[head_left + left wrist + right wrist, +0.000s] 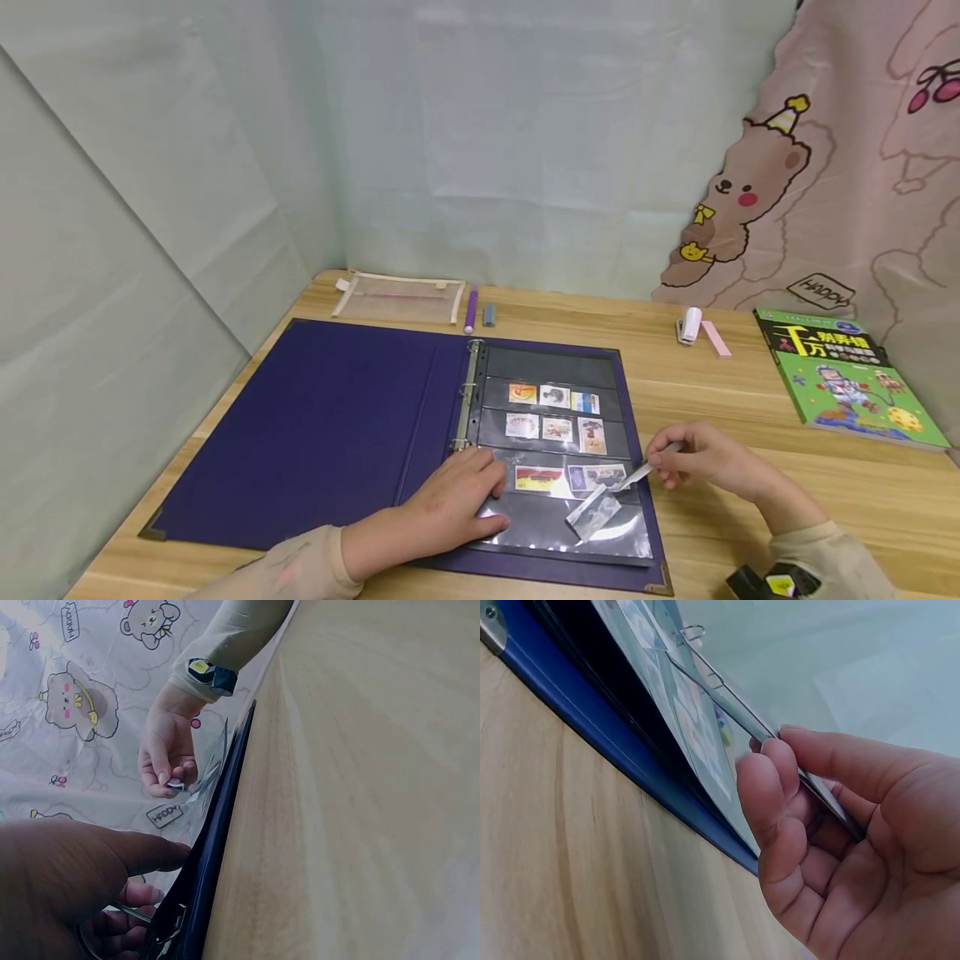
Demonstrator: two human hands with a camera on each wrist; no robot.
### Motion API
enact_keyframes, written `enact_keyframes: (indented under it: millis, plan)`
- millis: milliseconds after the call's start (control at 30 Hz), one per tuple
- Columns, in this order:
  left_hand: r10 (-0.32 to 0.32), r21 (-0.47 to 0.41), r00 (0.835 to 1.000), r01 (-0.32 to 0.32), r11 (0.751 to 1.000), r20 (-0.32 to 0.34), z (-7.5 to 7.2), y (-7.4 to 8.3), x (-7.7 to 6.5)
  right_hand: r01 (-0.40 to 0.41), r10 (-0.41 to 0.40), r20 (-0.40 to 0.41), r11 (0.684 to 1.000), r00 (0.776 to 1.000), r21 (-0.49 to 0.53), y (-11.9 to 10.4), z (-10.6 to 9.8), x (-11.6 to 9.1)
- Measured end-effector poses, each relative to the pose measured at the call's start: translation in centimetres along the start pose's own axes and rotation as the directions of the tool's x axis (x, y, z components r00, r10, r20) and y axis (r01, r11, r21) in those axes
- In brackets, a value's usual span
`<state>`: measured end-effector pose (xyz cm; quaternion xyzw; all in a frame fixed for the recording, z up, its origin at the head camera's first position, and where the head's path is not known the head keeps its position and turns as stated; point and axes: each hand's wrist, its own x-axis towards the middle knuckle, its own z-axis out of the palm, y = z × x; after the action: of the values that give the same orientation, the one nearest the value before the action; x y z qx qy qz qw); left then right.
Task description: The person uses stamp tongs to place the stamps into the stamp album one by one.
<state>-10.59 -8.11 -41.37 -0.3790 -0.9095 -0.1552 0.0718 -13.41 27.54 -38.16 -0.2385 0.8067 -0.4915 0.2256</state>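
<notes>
A navy stamp album point(345, 417) lies unfolded on a wooden table, its black pocket page point(551, 362) on the right. Several colourful stamps point(536, 478) sit in the page's strips. My left hand point(457, 492) rests on the page's lower left, near the metal rings point(467, 389); in the left wrist view its thumb lies on the page. At the page's right edge my right hand point(693, 460) pinches metal tweezers point(739, 712) between thumb and fingers. The tweezers' tips meet a greyish stamp point(594, 513), apparently in a clear sleeve, lying tilted over the lowest strip.
Behind the album lie a mesh zip pouch point(408, 302), a purple pen point(471, 310) and a small grey-blue object point(489, 315). Towards the back right are a white stapler point(688, 325), a pink strip point(716, 340) and a green book point(851, 383). Curtains point(487, 150) hang behind the table.
</notes>
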Motion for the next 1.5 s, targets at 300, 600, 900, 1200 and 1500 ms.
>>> enact_keyframes:
  millis: [300,600,900,1200,1500]
  plan:
    - [0.005,0.002,1.0,-0.005,1.0,-0.001,0.0,0.0,0.0,0.035,-0.035,-0.009,0.999,0.999,-0.028,-0.1,0.4,0.2]
    - [-0.003,0.0,1.0,0.003,1.0,0.003,0.0,0.0,0.0,0.022,-0.024,-0.051,0.999,0.998,-0.026,-0.8,0.4,0.3]
    - [0.006,0.003,1.0,-0.006,1.0,0.0,0.0,0.0,0.0,0.083,-0.089,-0.154,0.995,0.984,-0.047,-1.3,0.5,0.7]
    - [0.013,0.0,1.0,-0.013,1.0,0.0,0.1,0.0,0.0,0.016,-0.02,-0.332,1.0,0.943,-0.015,-1.3,2.1,1.2]
    - [0.023,0.008,1.0,-0.023,1.0,-0.017,0.2,-0.1,0.0,0.006,0.014,-0.366,0.999,0.93,0.053,-1.4,4.4,1.5]
